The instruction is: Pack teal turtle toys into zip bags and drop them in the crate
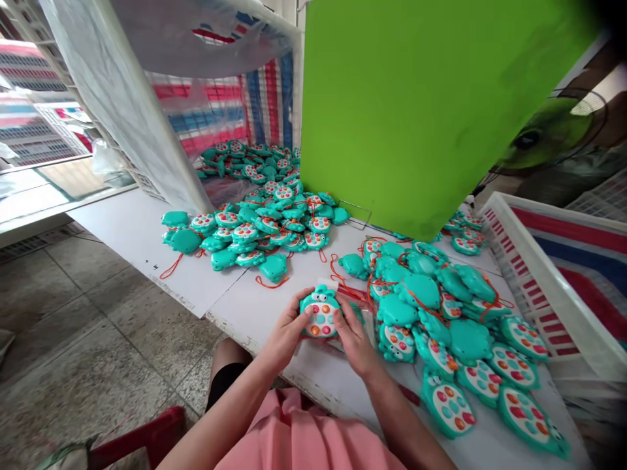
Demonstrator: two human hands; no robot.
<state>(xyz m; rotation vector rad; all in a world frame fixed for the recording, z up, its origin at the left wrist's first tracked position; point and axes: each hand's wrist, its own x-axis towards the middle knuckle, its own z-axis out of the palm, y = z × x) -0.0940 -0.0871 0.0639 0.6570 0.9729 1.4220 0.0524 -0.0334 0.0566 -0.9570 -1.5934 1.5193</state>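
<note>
Between my two hands is a teal animal-shaped toy [321,313] with bulging eyes and a white face of red, orange and teal buttons. My left hand [290,326] grips its left side, thumb on the front near the buttons. On the opposite side my right hand [353,329] is closed round the edge, its thumb also on the front. The toy is held upright over the near edge of the white table [235,307]. Behind my right hand lies a clear plastic bag [368,313], partly hidden. Just right of it spreads a pile of similar toys [418,290] with orange cords.
Another heap of these toys [264,222] spills from a white, plastic-lined crate [181,150] at the back left. A tall green panel [421,111] stands behind the table. To the right are a white basket [533,281] and a fan [548,137]. A red stool [142,437] is below left.
</note>
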